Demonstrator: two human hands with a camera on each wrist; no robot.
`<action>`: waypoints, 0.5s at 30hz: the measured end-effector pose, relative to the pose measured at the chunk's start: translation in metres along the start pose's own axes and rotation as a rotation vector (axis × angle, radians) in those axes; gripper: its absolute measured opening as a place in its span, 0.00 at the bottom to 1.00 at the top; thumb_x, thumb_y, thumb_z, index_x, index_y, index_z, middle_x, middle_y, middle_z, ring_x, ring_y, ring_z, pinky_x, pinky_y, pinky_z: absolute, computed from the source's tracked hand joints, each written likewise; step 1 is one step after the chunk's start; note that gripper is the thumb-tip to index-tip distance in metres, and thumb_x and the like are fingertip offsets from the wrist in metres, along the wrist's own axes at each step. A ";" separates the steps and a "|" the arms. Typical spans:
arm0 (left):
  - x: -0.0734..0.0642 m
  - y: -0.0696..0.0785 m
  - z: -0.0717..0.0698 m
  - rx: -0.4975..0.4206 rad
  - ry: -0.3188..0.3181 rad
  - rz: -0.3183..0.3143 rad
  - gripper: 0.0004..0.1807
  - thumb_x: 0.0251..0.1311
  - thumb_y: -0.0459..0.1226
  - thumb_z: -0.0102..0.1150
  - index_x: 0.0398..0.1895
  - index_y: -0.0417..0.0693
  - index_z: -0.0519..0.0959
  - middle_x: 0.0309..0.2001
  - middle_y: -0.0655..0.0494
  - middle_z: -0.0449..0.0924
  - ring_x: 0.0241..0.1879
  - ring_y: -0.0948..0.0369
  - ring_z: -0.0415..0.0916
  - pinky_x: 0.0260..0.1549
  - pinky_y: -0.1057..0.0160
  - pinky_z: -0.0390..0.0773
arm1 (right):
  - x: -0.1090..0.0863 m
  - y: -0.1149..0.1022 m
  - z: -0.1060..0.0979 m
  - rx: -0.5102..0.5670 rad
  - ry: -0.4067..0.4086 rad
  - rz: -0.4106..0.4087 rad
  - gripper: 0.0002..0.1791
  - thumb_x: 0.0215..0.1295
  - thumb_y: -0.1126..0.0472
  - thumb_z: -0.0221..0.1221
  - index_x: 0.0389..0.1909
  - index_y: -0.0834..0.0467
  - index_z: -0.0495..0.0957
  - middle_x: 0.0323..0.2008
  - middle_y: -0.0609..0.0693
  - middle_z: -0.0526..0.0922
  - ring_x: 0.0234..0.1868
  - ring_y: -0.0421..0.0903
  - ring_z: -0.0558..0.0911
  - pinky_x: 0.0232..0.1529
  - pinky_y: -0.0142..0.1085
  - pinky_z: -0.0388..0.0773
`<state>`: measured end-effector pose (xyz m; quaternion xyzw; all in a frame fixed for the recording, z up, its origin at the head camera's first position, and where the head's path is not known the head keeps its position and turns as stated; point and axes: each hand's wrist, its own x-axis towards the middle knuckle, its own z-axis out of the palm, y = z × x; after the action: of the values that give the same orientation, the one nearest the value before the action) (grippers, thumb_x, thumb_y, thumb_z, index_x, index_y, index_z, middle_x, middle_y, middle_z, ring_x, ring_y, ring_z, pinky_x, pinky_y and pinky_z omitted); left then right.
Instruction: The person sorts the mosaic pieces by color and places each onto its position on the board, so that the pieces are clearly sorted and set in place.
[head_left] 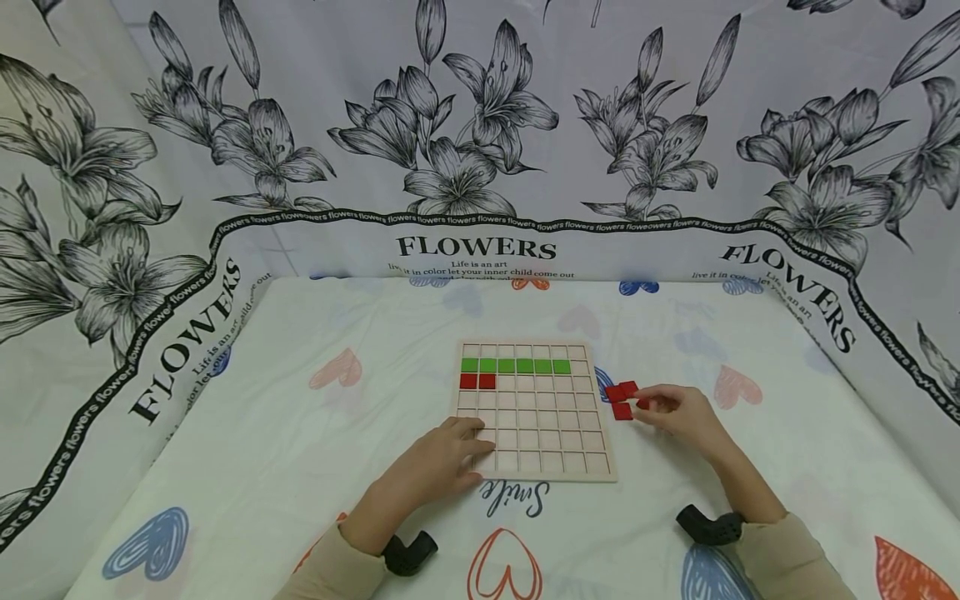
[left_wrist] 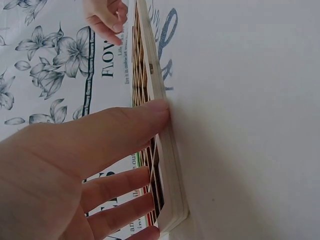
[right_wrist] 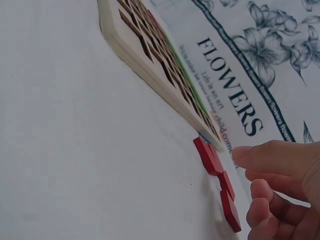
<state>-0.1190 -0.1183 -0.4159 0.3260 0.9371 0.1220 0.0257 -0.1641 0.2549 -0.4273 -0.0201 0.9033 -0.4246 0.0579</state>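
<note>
A square wooden grid board [head_left: 536, 408] lies on the patterned cloth, with a row of several green tiles [head_left: 516, 366] near its far edge and two red tiles [head_left: 477, 381] at the left of the row below. My left hand [head_left: 446, 457] rests on the near left corner; in the left wrist view its thumb [left_wrist: 142, 120] touches the board's side edge. Right of the board lie several loose red tiles [head_left: 622, 410]. My right hand [head_left: 682, 410] is at these, thumb and forefinger apart around one tile in the head view. Nothing shows between them in the right wrist view.
Black wrist straps with housings [head_left: 708, 527] sit at both cuffs. A white cloth with hearts and lettering [head_left: 247, 467] covers the surface. Behind and at the sides hangs a flower-printed curtain [head_left: 480, 133].
</note>
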 end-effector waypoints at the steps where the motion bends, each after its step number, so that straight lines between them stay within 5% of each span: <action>1: 0.000 0.000 0.000 0.001 -0.001 -0.001 0.20 0.54 0.43 0.67 0.52 0.52 0.82 0.60 0.47 0.76 0.61 0.51 0.72 0.57 0.50 0.78 | 0.001 0.001 0.000 -0.004 0.007 0.003 0.20 0.58 0.59 0.66 0.49 0.65 0.80 0.24 0.48 0.74 0.21 0.38 0.71 0.21 0.27 0.71; 15: -0.001 0.000 0.000 -0.010 0.004 -0.003 0.20 0.55 0.43 0.67 0.52 0.52 0.82 0.60 0.47 0.76 0.61 0.51 0.72 0.57 0.51 0.78 | 0.003 0.015 -0.002 -0.078 0.045 0.050 0.24 0.57 0.56 0.67 0.51 0.66 0.79 0.24 0.47 0.75 0.26 0.37 0.70 0.24 0.26 0.69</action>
<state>-0.1188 -0.1190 -0.4158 0.3242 0.9371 0.1272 0.0254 -0.1676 0.2658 -0.4375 0.0097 0.9205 -0.3878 0.0475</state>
